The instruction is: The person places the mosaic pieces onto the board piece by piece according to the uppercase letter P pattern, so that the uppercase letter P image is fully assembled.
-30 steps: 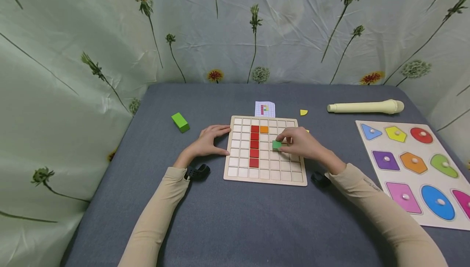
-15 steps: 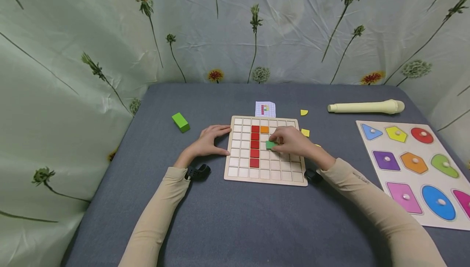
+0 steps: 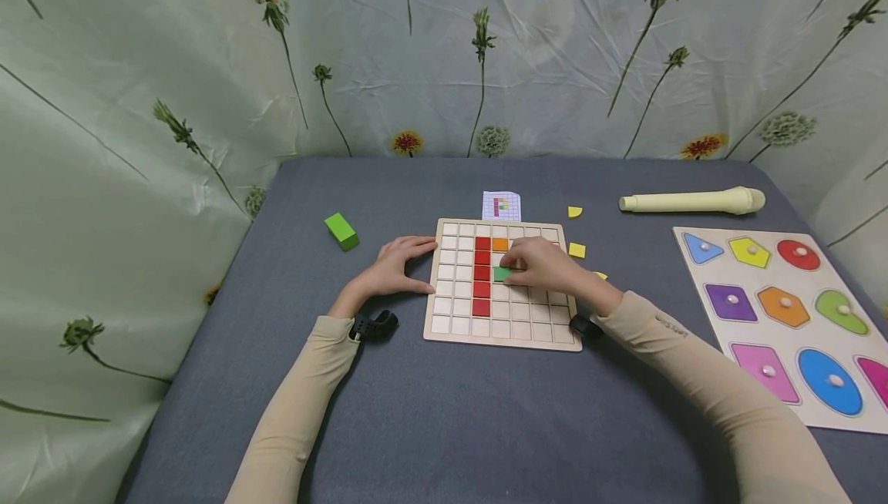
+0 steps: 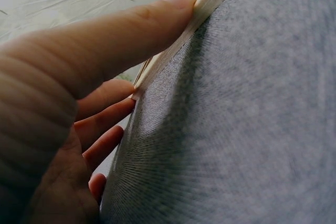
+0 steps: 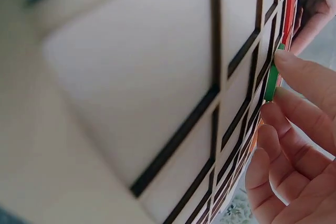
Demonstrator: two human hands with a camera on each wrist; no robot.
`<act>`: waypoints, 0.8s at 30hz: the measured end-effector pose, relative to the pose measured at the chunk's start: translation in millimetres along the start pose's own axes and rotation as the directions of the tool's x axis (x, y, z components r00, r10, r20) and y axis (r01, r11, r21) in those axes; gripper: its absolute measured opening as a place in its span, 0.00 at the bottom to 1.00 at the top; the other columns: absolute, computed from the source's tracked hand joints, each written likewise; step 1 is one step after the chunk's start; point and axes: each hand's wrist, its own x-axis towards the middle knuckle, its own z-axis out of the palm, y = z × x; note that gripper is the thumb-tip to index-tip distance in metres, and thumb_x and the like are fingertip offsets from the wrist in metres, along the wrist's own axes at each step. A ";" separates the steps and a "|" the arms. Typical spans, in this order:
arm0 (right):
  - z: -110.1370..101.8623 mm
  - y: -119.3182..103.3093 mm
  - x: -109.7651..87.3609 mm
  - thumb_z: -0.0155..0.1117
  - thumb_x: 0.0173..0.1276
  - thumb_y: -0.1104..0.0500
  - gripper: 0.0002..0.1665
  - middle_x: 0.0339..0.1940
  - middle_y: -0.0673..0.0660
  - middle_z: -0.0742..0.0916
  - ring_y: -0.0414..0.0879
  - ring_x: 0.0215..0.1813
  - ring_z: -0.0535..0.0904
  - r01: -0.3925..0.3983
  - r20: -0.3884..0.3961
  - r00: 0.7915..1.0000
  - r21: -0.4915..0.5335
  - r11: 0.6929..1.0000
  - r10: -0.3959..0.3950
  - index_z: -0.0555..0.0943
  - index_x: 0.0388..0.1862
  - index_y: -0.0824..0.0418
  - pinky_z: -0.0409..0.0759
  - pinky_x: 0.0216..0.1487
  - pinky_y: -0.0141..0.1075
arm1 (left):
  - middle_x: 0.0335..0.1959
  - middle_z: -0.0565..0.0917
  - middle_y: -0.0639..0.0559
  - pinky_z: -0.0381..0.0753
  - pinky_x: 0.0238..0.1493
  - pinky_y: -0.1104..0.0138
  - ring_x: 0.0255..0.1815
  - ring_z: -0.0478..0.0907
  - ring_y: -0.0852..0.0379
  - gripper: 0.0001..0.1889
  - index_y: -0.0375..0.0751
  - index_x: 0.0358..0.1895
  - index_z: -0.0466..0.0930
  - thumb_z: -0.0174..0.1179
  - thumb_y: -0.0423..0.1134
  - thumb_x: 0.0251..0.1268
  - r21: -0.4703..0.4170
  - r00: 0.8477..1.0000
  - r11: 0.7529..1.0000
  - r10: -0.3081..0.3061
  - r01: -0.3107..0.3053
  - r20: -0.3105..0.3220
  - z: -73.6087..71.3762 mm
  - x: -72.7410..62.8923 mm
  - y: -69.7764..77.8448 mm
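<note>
A wooden grid board (image 3: 461, 325) with white square cells lies on the table. Down one of its columns runs a line of several red square tiles (image 3: 482, 273), and an orange tile (image 3: 499, 245) sits right of the topmost one. Between thumb and fingertips my right hand (image 3: 551, 267) pinches a green square tile (image 3: 501, 274) at the cell beside the red column; the right wrist view also shows this green tile (image 5: 272, 82) at the grid. My left hand (image 3: 394, 267) rests with spread thumb and fingers against the board's left edge, its thumb (image 4: 142, 27) touching the rim.
Behind the board lies a small printed grid card (image 3: 501, 206). Yellow pieces (image 3: 576, 250) are scattered to the right. A green block (image 3: 341, 231) lies at left. At far right are a cream microphone-shaped object (image 3: 694, 202) and a knobbed shape puzzle (image 3: 694, 280).
My right hand has moved left across the grid with the green tile, bringing it beside the red column. Yellow pieces behind the hand came into view. My left hand stays put.
</note>
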 end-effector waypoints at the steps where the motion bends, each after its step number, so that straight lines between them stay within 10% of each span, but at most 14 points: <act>1: 0.3 -0.1 0.6 0.72 0.53 0.58 0.11 0.29 0.53 0.84 0.40 0.28 0.73 0.004 0.000 1.000 -0.002 1.000 -0.004 0.87 0.36 0.60 0.70 0.31 0.31 | 0.71 0.64 0.42 0.48 0.66 0.42 0.71 0.56 0.41 0.42 0.40 0.69 0.63 0.71 0.46 0.48 -0.002 1.000 1.000 0.002 -0.002 0.000 -0.2 -0.1 0.1; 24: -14.9 12.4 -6.7 0.69 0.57 0.62 0.11 0.31 0.57 0.86 0.42 0.28 0.75 -0.043 -0.111 0.993 0.053 0.998 0.049 0.86 0.39 0.65 0.71 0.31 0.32 | 0.71 0.64 0.44 0.48 0.66 0.42 0.71 0.56 0.42 0.42 0.41 0.69 0.64 0.71 0.47 0.48 0.004 1.000 1.000 -0.003 0.003 0.002 0.0 -0.6 -0.1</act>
